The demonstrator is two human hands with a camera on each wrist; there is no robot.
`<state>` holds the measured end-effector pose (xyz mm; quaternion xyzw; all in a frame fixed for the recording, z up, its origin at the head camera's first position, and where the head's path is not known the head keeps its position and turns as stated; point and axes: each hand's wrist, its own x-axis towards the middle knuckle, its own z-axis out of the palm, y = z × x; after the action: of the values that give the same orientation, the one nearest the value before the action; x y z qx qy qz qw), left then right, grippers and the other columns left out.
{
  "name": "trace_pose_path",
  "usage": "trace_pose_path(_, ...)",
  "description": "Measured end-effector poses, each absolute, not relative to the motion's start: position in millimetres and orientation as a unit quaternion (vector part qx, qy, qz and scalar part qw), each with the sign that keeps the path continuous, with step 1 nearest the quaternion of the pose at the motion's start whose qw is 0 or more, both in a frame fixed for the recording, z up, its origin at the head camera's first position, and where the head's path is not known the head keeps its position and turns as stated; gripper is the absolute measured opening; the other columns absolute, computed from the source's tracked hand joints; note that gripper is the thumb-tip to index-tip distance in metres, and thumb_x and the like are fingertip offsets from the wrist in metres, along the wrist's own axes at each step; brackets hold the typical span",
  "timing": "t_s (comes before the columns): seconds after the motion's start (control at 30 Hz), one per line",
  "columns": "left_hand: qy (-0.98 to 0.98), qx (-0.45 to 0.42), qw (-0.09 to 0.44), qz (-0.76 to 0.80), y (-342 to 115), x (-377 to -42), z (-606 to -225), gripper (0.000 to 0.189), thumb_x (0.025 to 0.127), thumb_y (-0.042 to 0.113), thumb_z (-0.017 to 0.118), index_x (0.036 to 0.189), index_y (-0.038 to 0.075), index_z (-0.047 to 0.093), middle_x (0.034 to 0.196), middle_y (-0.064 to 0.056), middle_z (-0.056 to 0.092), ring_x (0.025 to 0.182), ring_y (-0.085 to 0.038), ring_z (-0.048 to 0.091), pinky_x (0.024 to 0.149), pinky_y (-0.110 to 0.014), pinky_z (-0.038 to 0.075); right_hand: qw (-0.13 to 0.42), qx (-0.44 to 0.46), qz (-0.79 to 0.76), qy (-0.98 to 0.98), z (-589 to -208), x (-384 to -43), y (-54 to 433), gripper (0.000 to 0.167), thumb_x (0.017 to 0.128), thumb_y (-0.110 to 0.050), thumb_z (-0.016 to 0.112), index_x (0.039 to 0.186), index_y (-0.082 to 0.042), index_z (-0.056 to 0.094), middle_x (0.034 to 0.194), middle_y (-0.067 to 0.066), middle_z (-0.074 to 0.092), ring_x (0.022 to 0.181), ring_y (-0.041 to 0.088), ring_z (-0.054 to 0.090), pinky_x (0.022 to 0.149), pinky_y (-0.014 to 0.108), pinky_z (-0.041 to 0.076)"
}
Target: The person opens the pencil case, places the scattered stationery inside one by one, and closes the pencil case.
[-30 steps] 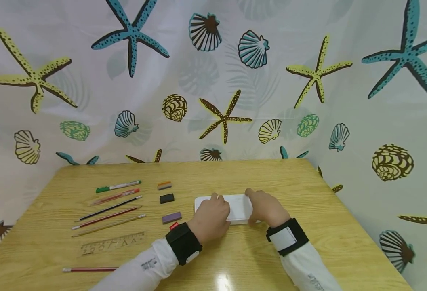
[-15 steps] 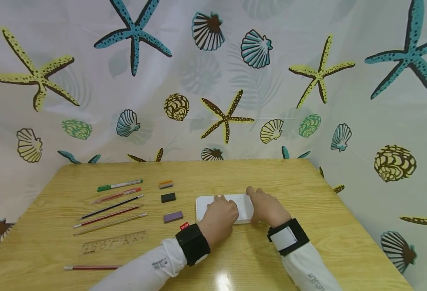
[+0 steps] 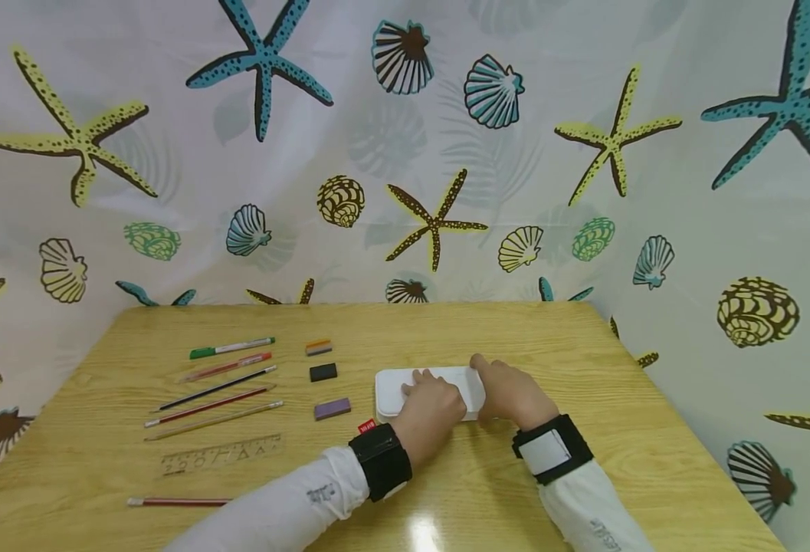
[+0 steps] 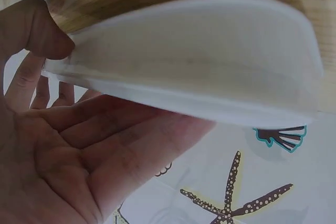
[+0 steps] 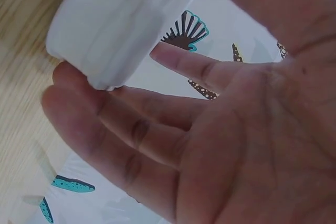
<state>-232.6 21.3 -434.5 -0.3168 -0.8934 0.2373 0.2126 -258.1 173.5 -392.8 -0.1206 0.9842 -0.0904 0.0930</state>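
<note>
A long white pencil case with rounded corners lies at the middle of the table in the head view. Across its top reaches my left hand, fingertips on the lid. The left wrist view shows the left thumb against the pencil case's near side and the fingers along its upper face. My right hand grips the right end, thumb in front and fingers round the far side. In the right wrist view the right fingers touch the case's end.
Left of the case lie a purple eraser, a black eraser and an orange-and-grey eraser. Further left are a green-capped pen, a red pen, several pencils and a clear ruler. A patterned curtain hangs behind.
My left hand has slid to the right along the top of the pencil case, closer to the right hand. The right hand keeps its place at the right end.
</note>
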Motion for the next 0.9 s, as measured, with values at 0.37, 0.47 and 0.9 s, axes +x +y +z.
trace_pose_path(0.37, -0.914, -0.308, 0.189, 0.186, 28, -233, -437, 0.026, 0.087, 0.024, 0.067, 0.109, 0.012, 0.076, 0.108, -0.014, 0.075, 0.1, -0.042, 0.072, 0.062, -0.051, 0.06, 0.066, -0.136, -0.074, 0.986, -394, -254, 172, 0.073, 0.067, -0.017, 0.093, 0.126, -0.004, 0.053, 0.103, 0.018, 0.068, 0.088, 0.028, 0.065, 0.076, 0.045, 0.055)
trace_pose_path(0.47, -0.915, -0.297, 0.198, 0.186, 29, -233, -440, 0.025, 0.087, 0.023, 0.068, 0.107, 0.012, 0.076, 0.105, -0.014, 0.075, 0.099, -0.043, 0.072, 0.061, -0.05, 0.06, 0.059, -0.139, -0.077, 0.986, -394, -253, 171, 0.075, 0.066, -0.018, 0.093, 0.127, -0.004, 0.053, 0.103, 0.018, 0.067, 0.089, 0.029, 0.065, 0.077, 0.045, 0.055)
trace_pose_path(0.9, -0.926, -0.291, 0.171, 0.17, 26, -229, -431, 0.029, 0.088, 0.025, 0.068, 0.11, 0.009, 0.074, 0.106, -0.017, 0.075, 0.101, -0.041, 0.072, 0.068, -0.047, 0.062, 0.063, -0.122, -0.112, 0.984, -396, -256, 172, 0.078, 0.062, -0.015, 0.095, 0.127, -0.006, 0.054, 0.106, 0.017, 0.064, 0.091, 0.027, 0.06, 0.082, 0.045, 0.055)
